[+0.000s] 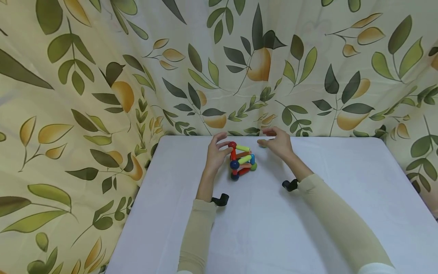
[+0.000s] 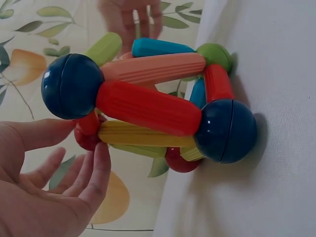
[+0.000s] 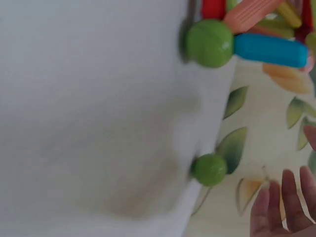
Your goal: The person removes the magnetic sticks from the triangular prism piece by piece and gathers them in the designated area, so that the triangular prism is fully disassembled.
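A magnetic stick-and-ball structure stands on the table, its coloured rods joined by balls. Two dark blue balls are on its near side, and a green ball forms a bottom corner. At its top left, my left hand pinches a red ball between thumb and fingers. My right hand is to the right of the structure, fingers loosely extended and holding nothing. Under its fingertips in the head view lies a loose green ball, near the table's back edge.
The white-covered table extends toward me and to both sides. A leaf-and-fruit patterned curtain hangs right behind the table and along the left. Each wrist carries a small black camera mount.
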